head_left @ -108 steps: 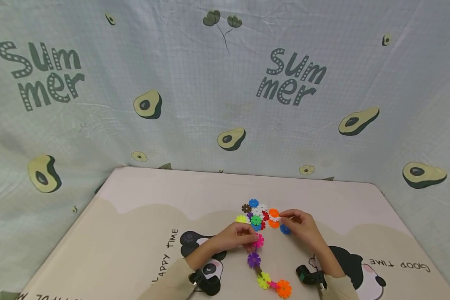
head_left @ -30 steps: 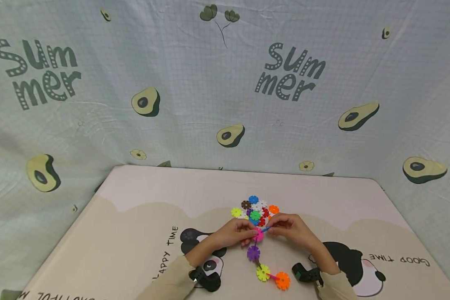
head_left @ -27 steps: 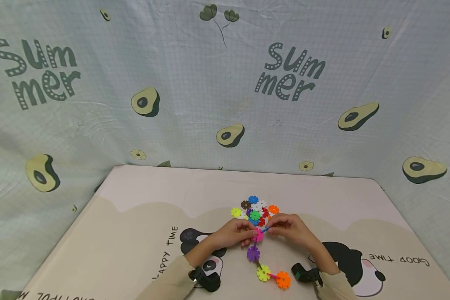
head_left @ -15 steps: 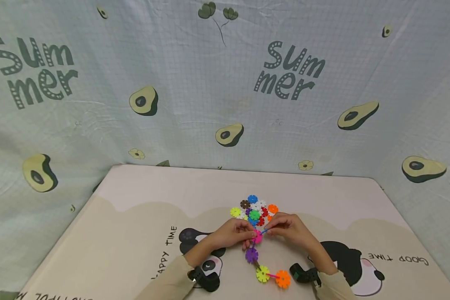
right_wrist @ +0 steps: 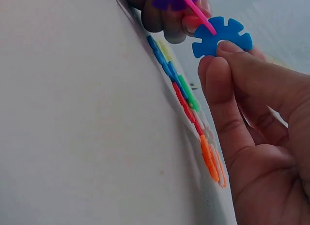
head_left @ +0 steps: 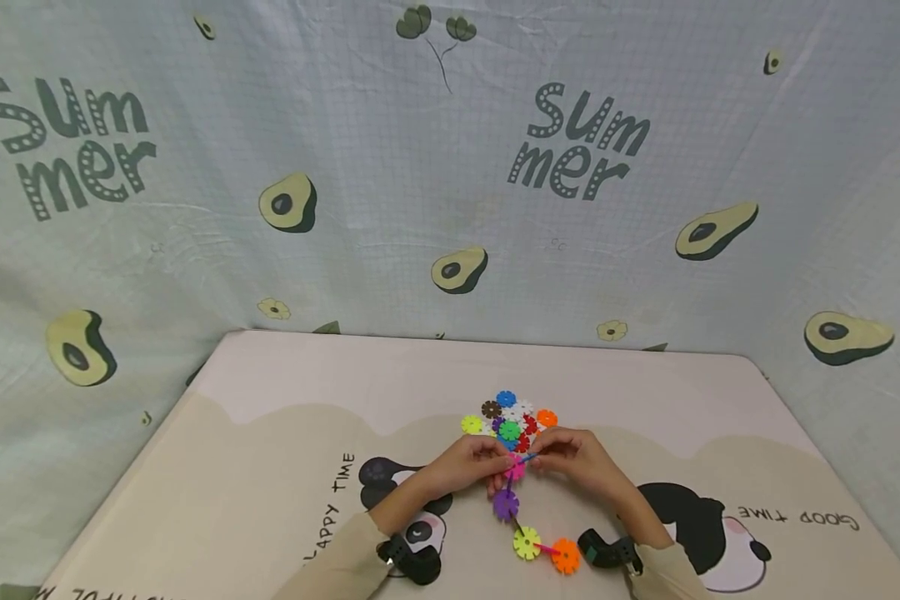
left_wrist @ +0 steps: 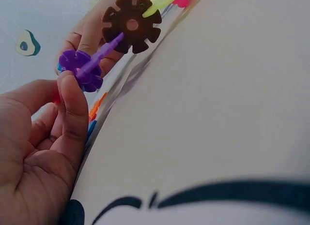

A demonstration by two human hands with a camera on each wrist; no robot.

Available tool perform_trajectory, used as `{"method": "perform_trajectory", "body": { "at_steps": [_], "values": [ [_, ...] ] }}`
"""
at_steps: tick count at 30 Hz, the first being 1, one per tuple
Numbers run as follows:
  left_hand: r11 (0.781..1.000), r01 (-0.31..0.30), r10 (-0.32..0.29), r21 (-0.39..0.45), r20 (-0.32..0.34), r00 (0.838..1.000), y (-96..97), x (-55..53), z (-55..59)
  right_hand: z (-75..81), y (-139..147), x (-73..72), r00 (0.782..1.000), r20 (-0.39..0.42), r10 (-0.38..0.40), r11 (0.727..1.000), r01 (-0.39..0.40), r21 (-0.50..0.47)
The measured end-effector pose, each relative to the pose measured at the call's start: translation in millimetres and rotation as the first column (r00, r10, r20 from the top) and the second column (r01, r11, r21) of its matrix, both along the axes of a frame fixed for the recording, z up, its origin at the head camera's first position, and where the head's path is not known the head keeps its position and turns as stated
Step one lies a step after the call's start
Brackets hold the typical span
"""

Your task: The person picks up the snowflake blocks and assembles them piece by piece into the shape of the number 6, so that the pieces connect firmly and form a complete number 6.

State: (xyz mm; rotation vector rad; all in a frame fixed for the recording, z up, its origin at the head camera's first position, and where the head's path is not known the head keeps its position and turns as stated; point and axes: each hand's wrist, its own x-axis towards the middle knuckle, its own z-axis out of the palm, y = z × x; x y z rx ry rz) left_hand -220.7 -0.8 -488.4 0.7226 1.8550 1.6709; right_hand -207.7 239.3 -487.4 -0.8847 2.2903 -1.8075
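My left hand (head_left: 468,467) pinches a pink snowflake disc (head_left: 516,468) at the top end of a chain of slotted plastic discs. Thumb and fingertips of my right hand (head_left: 570,454) pinch a blue snowflake disc (right_wrist: 223,37), whose slot meets the edge of the pink disc in the right wrist view. Below the pink piece the chain runs through a purple disc (head_left: 506,504), a brown disc (left_wrist: 131,24), a yellow disc (head_left: 527,543) and an edge-on pink piece to an orange disc (head_left: 566,556). Fingers partly cover the pink disc.
Just beyond my hands lies a pile of loose discs, among them a green disc (head_left: 509,430), a brown disc (head_left: 491,409), a blue disc (head_left: 506,399) and an orange disc (head_left: 547,418). Panda prints mark the table mat (head_left: 285,467); a patterned curtain (head_left: 375,208) hangs behind.
Since the oldest frame, my right hand has picked up the blue disc from beside the pile and brought it left to the pink disc. Over the last second both hands shift only slightly.
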Motion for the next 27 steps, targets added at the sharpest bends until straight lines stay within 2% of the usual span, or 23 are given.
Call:
{"method": "perform_trajectory", "body": {
  "at_steps": [8, 18, 27],
  "values": [
    [1.0, 0.017, -0.018, 0.016, 0.019, 1.0, -0.6, 0.6, 1.2, 1.4, -2, 2.4, 0.999, 0.05, 0.02, 0.999, -0.019, -0.033],
    [0.999, 0.029, -0.028, -0.018, 0.047, 0.999, -2.8, 2.1, 4.1, -0.3, -13, 1.9, 0.995, 0.024, 0.1, 0.993, -0.098, -0.061],
    [0.999, 0.045, -0.045, -0.01, 0.022, 0.999, -2.0, 2.1, 3.2, 0.8, -12, 2.0, 0.996, 0.006, 0.091, 0.994, -0.091, -0.058]
  ]
}}
